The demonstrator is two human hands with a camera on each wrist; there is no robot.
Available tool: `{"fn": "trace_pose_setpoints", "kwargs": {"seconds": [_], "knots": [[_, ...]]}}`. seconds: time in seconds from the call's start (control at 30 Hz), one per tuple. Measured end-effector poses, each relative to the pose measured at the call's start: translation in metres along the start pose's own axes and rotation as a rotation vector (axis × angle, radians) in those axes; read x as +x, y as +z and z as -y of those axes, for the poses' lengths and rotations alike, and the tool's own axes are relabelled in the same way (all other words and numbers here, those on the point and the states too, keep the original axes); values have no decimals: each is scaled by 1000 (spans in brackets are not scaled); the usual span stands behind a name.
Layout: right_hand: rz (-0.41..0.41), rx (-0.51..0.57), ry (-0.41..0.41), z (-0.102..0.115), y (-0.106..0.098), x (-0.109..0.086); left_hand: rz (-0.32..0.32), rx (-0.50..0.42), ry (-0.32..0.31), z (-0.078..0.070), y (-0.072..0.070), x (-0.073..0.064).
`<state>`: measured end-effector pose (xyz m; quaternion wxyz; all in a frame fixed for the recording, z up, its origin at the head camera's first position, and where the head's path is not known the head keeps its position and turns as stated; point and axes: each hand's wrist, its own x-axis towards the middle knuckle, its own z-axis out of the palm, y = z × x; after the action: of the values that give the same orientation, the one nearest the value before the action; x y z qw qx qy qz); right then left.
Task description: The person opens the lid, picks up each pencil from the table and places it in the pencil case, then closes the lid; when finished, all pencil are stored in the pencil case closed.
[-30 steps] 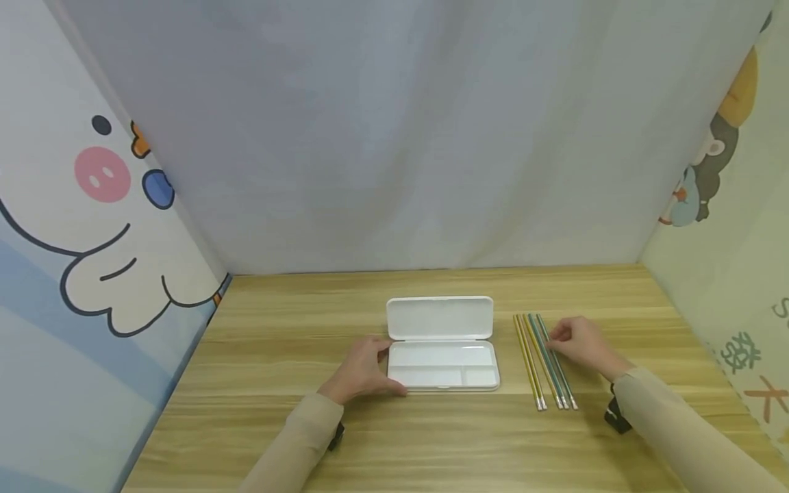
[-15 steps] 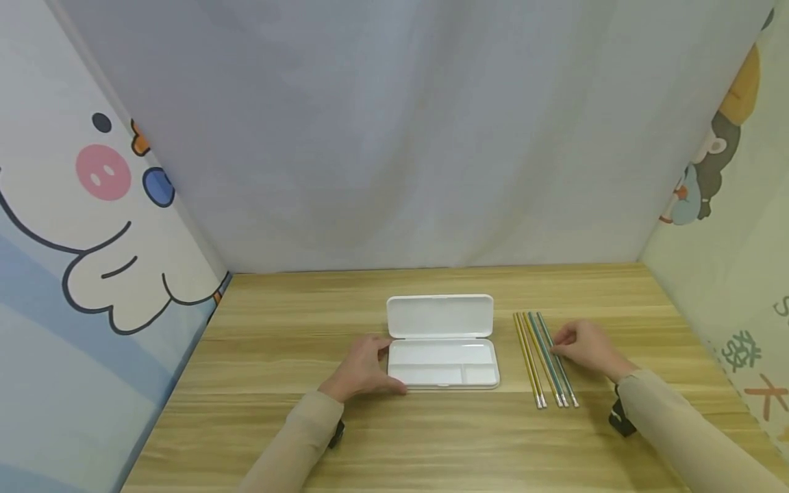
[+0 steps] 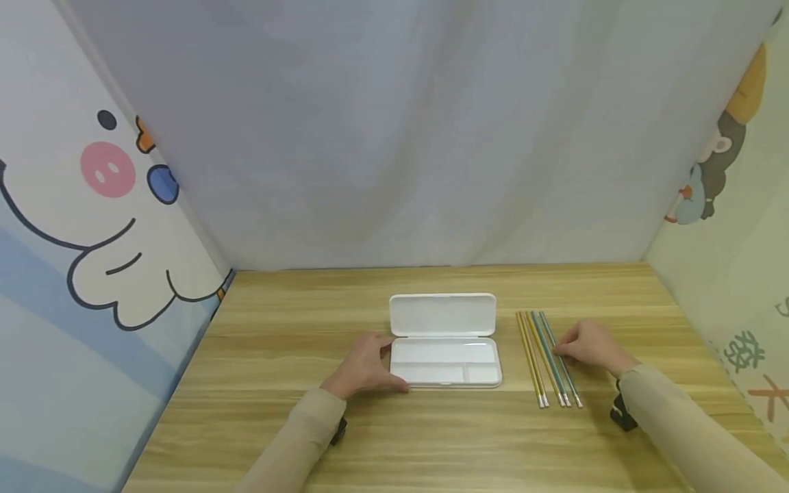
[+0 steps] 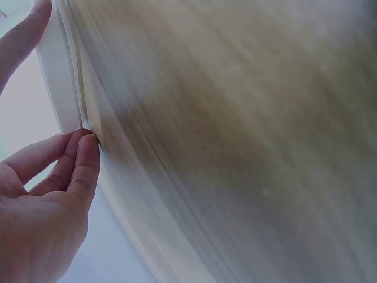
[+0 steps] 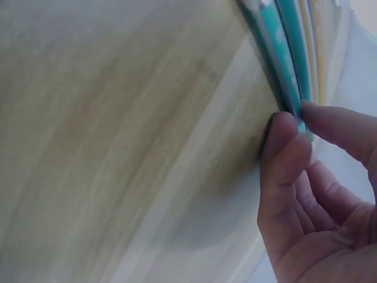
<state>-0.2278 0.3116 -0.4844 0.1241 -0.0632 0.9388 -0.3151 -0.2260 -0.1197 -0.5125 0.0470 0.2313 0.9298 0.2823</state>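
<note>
A white pencil case [image 3: 483, 374] lies on the wooden table with its lid [image 3: 442, 315] raised; its divided tray holds nothing. My left hand [image 3: 364, 366] grips the case's left end, thumb at the front edge and fingers near the hinge side. To the right of the case, several yellow and teal pencils lie side by side, white-tipped ends toward me. My right hand [image 3: 593, 346] pinches the rightmost teal pencil [image 3: 570, 382] between thumb and fingertips. In the right wrist view, that teal pencil [image 5: 275, 44] runs down into the pinch, close beside its neighbour.
The yellow pencils [image 3: 528, 352] are at the left of the row, nearest the case. A grey curtain [image 3: 431, 137] rises behind the table [image 3: 296, 308]. Printed cartoon panels stand at the left [image 3: 55, 205] and right [image 3: 727, 274].
My right hand has shifted slightly right and toward me along the rightmost pencil, whose near end sits a little farther right. My left hand stays on the pencil case.
</note>
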Motion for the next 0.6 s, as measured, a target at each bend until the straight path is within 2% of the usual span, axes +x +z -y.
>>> {"fn": "trace_pose_setpoints", "kwargs": {"seconds": [0.17, 0.6], "knots": [[13, -8, 51, -1, 0, 2, -2, 8, 7, 0, 0, 1], [-24, 10, 71, 0, -6, 2, -8, 18, 9, 4, 4, 1]]}}
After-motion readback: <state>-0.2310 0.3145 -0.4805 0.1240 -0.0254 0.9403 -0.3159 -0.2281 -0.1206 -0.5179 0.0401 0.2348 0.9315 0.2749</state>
